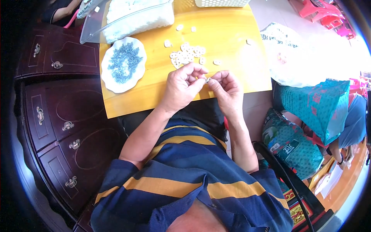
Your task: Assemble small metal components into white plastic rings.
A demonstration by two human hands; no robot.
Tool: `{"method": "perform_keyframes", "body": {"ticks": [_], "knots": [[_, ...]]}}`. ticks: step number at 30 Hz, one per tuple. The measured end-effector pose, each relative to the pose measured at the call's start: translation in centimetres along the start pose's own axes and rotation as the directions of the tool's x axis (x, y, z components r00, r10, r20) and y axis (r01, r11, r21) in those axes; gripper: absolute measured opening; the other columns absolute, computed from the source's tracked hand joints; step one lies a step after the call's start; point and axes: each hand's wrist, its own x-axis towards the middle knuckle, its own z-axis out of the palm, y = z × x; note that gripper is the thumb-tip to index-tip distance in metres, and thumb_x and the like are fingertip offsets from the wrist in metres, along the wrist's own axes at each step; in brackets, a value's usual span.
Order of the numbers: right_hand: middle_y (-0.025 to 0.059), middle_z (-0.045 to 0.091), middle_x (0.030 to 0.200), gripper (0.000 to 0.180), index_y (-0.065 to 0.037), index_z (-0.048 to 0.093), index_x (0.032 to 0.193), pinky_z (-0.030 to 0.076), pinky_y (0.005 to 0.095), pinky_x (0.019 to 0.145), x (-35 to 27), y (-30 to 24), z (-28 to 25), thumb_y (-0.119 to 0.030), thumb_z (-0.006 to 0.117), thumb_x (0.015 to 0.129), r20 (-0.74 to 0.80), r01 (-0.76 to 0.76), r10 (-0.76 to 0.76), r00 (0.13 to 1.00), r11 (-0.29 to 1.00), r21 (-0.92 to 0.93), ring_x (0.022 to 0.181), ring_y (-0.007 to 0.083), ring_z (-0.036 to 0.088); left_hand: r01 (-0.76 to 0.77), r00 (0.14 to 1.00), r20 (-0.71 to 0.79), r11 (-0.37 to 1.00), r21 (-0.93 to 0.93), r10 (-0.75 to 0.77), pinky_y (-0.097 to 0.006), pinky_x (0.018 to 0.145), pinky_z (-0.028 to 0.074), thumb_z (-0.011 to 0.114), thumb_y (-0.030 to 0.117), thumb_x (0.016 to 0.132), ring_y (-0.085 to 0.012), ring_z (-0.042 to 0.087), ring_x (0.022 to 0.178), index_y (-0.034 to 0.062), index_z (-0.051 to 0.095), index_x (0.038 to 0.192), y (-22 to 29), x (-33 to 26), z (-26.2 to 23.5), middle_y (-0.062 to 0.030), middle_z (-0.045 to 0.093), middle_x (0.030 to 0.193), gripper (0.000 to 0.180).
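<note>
Over the near edge of the yellow table [154,87], my left hand [182,87] and my right hand [227,91] meet fingertip to fingertip. Both are closed in a pinch on one small pale piece [208,80], mostly covered by the fingers. Just beyond my left hand lies a loose pile of small white plastic pieces [185,54] with dark holes in them. To the left, a white scalloped dish [110,83] holds a heap of small grey screws [124,62].
A clear bin [139,21] of white pieces stands at the far left, a cream perforated basket [222,3] at the far edge. Dark drawers [58,96] flank the table's left. White [286,58] and teal bags [317,104] stand right, near another person's arm [335,150].
</note>
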Motion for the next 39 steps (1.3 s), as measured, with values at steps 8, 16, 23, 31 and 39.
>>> {"method": "perform_keyframes", "body": {"ticks": [8,16,23,31,39], "knots": [[-0.0018,0.062,0.083,0.008,-0.003,0.061,0.097,0.049,0.0192,0.070,-0.2,-0.3,-0.5,-0.001,0.069,0.093,0.026,0.015,-0.011,1.000,0.986,-0.168,0.075,0.0050,0.058,-0.014,0.997,0.074,0.992,0.127,0.005,-0.020,0.059,0.046,0.067,-0.003,0.086,-0.0029,0.054,0.063,0.0015,0.065,0.105,1.6,0.7,-0.4,0.0007,0.062,0.078,0.020],[-0.0022,0.063,0.083,0.008,-0.003,0.062,0.096,0.049,0.0192,0.071,-0.1,-0.2,-0.9,-0.001,0.069,0.093,0.032,0.018,-0.012,0.999,0.985,-0.174,0.075,0.0049,0.058,-0.003,0.989,0.144,0.981,0.192,-0.025,-0.021,0.058,0.046,0.068,-0.002,0.085,-0.0030,0.054,0.061,0.0017,0.065,0.106,2.0,1.3,-0.4,0.0013,0.061,0.075,0.022],[0.0021,0.067,0.089,0.012,-0.004,0.063,0.102,0.052,0.0225,0.075,0.5,-1.8,-2.7,-0.004,0.071,0.092,-0.124,0.041,-0.018,0.992,0.983,0.181,0.078,0.0096,0.064,-0.083,0.968,0.251,0.948,0.308,0.003,-0.022,0.061,0.048,0.071,-0.002,0.082,-0.0051,0.057,0.066,0.0033,0.068,0.109,4.6,3.8,-0.5,-0.0010,0.065,0.087,0.028],[0.0027,0.067,0.093,0.022,-0.002,0.066,0.117,0.052,0.0232,0.072,1.0,-1.8,-4.2,-0.009,0.068,0.096,-0.254,0.078,-0.023,0.967,0.975,0.207,0.078,0.0080,0.062,-0.423,0.899,0.299,0.455,0.784,0.320,-0.037,0.074,0.055,0.070,0.021,0.087,-0.0270,0.067,0.086,0.0067,0.072,0.102,1.4,6.0,2.2,-0.0096,0.067,0.090,0.021],[0.0027,0.068,0.093,0.016,-0.004,0.067,0.111,0.053,0.0245,0.076,1.0,-1.9,-4.0,-0.014,0.066,0.099,-0.233,0.046,0.001,0.972,0.980,0.196,0.080,0.0089,0.064,-0.449,0.887,0.339,0.416,0.791,0.313,-0.040,0.070,0.055,0.063,0.019,0.092,-0.0297,0.068,0.082,0.0055,0.065,0.088,0.2,5.9,2.3,-0.0104,0.064,0.087,0.014]]}}
